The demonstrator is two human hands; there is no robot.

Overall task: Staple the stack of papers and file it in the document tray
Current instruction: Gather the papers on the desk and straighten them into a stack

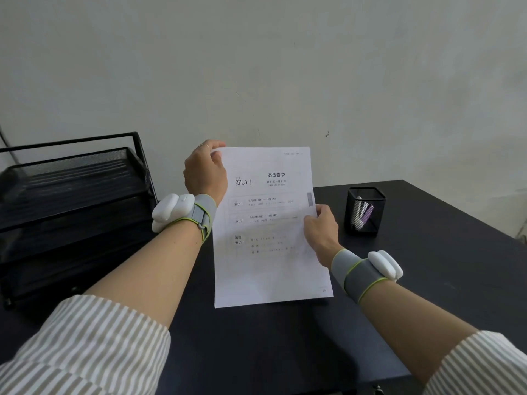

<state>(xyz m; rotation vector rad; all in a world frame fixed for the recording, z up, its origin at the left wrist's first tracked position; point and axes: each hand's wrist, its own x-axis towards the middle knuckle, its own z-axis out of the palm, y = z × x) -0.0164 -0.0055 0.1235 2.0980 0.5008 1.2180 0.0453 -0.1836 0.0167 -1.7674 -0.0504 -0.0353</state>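
Observation:
A white stack of papers [271, 263] with printed text is held upright above the dark desk. My left hand [204, 173] grips its top left corner. My right hand [320, 232] pinches its right edge about halfway down. The black mesh document tray [71, 201], with stacked tiers, stands to the left of the papers. A purple and white stapler [361, 213] stands inside a black mesh cup at the right.
The black mesh cup [366, 195] sits on the dark desk [442, 252] to the right of the papers. A pale wall rises right behind the desk. Both wrists wear grey bands with white devices.

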